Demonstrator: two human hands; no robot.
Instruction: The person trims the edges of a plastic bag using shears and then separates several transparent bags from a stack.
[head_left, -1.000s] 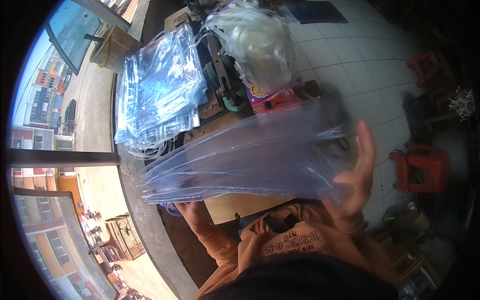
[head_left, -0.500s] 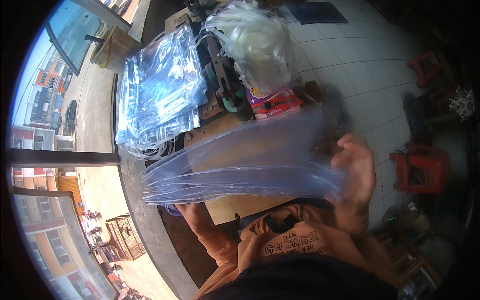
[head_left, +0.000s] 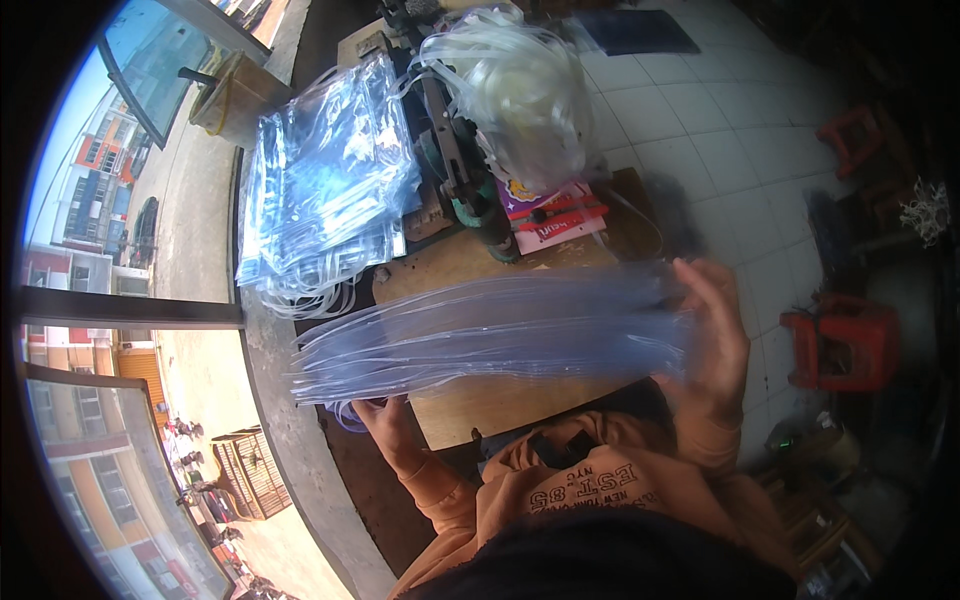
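A stack of thin, clear bluish plastic sheets (head_left: 500, 325) is held up between my hands, its layers fanned along the near side. My left hand (head_left: 388, 425) grips the left part of the stack from the near side, with its fingers mostly hidden behind the plastic. At the right end, my right hand (head_left: 718, 335) curls around the sheets, slightly blurred. Below the stack shows a wooden board (head_left: 460, 410).
A pile of shiny clear plastic pouches (head_left: 325, 180) lies at the far left. Beside it stand a dark green metal machine (head_left: 465, 180), a large bundle of whitish plastic strips (head_left: 515, 95) and a pink-and-red package (head_left: 555, 215). Red stools (head_left: 845, 340) stand on the tiled floor.
The raised far part of the sheets has come down, so the stack now lies narrower and more even. My right hand has shifted slightly; the left stays at its place.
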